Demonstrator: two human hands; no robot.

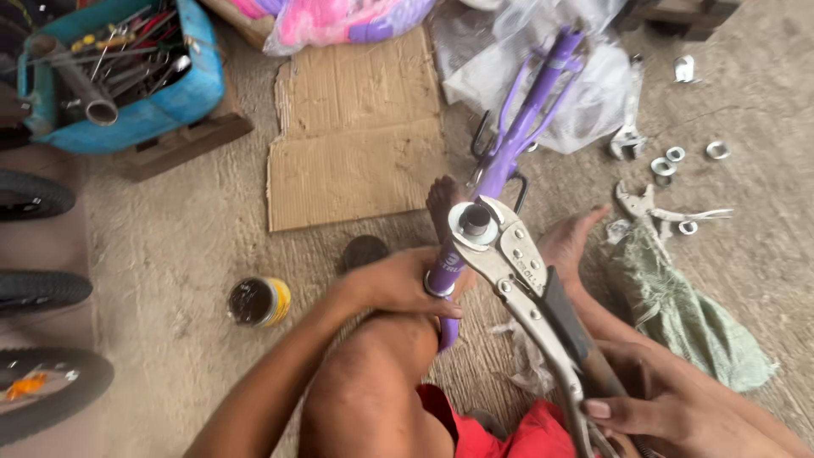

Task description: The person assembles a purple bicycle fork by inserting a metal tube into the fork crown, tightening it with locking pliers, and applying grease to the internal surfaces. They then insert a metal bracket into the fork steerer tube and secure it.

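Note:
A purple bicycle frame (pixel 519 127) lies on the ground, its tube end raised toward me. My left hand (pixel 398 284) wraps the tube just below its top. Silver locking pliers (pixel 513 263) clamp a round metal cup (pixel 473 222) at the tube's end. My right hand (pixel 670 407) grips the pliers' handles at the lower right. My bare feet rest beside the frame.
A blue tub of tools (pixel 119 76) stands at top left, flattened cardboard (pixel 356 136) behind the frame. An open grease tin (pixel 259 301) and its lid (pixel 365 252) lie at left. Second pliers (pixel 653 208), loose rings (pixel 670 161), a green cloth (pixel 687 305) and tyres (pixel 38 288) surround me.

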